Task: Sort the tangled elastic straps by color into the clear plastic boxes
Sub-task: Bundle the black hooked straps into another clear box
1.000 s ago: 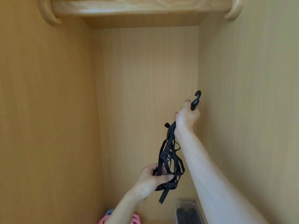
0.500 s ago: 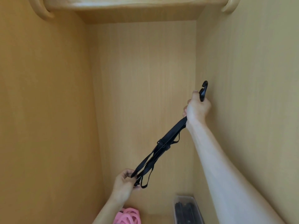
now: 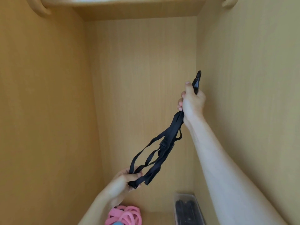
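We see the right hand (image 3: pixel 192 103) raised high near the right wall of a wooden cupboard (image 3: pixel 142 70). Its fingers are curled tight round the upper end of a bundle of black elastic straps (image 3: pixel 164 148). The thumb lies along a black plastic hook (image 3: pixel 196 82), which sticks up out of the top of the fist. It is a closed grip, with no gap we can make out between fingers and strap.

Lower down and to the left, the left hand (image 3: pixel 125 181) holds the other end of the same bundle. Its fingers are bent round several of the thin bands, gathered between thumb and fingertips, and a short loop and a buckle end poke out just below the knuckles. Between the two hands the straps hang in a slanted line — partly drawn out, with a few loose loops bowing away to the left and a small adjuster about midway along.

On the cupboard floor below lies a heap of pink straps (image 3: pixel 128 215), right under the left forearm, with something small and blue (image 3: pixel 117 223) at its lower edge. Well apart to the right stands a clear plastic box (image 3: pixel 183 194) against the right wall. We can see dark straps already inside it, though not how many.
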The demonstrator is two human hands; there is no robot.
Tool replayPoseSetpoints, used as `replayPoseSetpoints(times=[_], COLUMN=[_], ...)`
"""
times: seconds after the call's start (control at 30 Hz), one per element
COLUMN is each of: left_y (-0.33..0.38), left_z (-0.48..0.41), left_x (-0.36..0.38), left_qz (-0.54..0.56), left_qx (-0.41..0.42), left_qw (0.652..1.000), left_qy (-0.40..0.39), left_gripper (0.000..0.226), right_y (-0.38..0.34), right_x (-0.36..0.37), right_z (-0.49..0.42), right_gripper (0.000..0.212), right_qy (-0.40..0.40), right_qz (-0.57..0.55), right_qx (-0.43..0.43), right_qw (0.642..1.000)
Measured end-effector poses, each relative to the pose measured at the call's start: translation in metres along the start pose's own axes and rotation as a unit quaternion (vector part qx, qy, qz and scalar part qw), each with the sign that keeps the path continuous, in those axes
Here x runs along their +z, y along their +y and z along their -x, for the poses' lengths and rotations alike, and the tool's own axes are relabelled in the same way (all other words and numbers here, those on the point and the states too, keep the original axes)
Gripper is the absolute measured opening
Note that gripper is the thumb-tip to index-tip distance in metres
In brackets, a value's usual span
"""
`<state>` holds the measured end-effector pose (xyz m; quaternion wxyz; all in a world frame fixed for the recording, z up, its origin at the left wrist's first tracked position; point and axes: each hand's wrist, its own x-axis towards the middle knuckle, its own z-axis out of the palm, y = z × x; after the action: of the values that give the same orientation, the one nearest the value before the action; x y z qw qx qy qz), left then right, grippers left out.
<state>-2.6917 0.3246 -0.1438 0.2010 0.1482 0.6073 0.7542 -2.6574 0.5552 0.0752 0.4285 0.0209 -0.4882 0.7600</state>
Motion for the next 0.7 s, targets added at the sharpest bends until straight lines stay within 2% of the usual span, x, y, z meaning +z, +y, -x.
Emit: replayPoseSetpoints(times=[0.13,0.2,0.3,0.37,0.43,0.5,0.53,0.63,0.67,0.7], left_y=[0.006,0.013,0.029,0.04,0.047,0.052,0.053,0.046,0.043,0.04], left_z=[0.002,0.002,0.002,0.0,-0.004,-0.009,-0.012,-0.02,-0.021,-0.02], left_x=[0.001,0.006,0.029,0.049,0.068,0.086,0.093,0.101,0.098,0.093], left_qz=[-0.09,-0.17,-0.273,-0.263,-0.232,-0.205,-0.2,-0.203,-0.193,-0.172], left_qx=[-0.016,-0.023,0.043,0.11,0.153,0.179,0.192,0.212,0.2,0.179], left_qw=[0.993,0.981,0.959,0.958,0.96,0.961,0.96,0.956,0.961,0.969], left_qy=[-0.073,-0.092,-0.063,-0.029,-0.027,-0.041,-0.04,-0.005,-0.009,-0.024], left_gripper=[0.072,0.095,0.119,0.123,0.119,0.104,0.089,0.024,0.01,0.006], right_y=[0.005,0.009,0.018,0.023,0.027,0.027,0.027,0.023,0.022,0.021], right_x=[0.013,0.019,0.029,0.037,0.043,0.047,0.047,0.043,0.04,0.036], right_z=[0.01,0.014,0.023,0.03,0.037,0.041,0.042,0.042,0.041,0.039], right_gripper=[0.013,0.015,0.023,0.026,0.027,0.026,0.026,0.022,0.022,0.022], right_qy=[-0.015,-0.02,-0.023,-0.025,-0.025,-0.024,-0.022,-0.018,-0.014,-0.008], right_qz=[-0.001,0.01,0.017,0.004,-0.004,-0.008,-0.011,-0.021,-0.023,-0.023], right_qx=[0.019,0.026,0.036,0.042,0.049,0.057,0.059,0.065,0.066,0.067], right_qw=[1.0,0.999,0.999,0.999,0.998,0.998,0.998,0.997,0.997,0.997])
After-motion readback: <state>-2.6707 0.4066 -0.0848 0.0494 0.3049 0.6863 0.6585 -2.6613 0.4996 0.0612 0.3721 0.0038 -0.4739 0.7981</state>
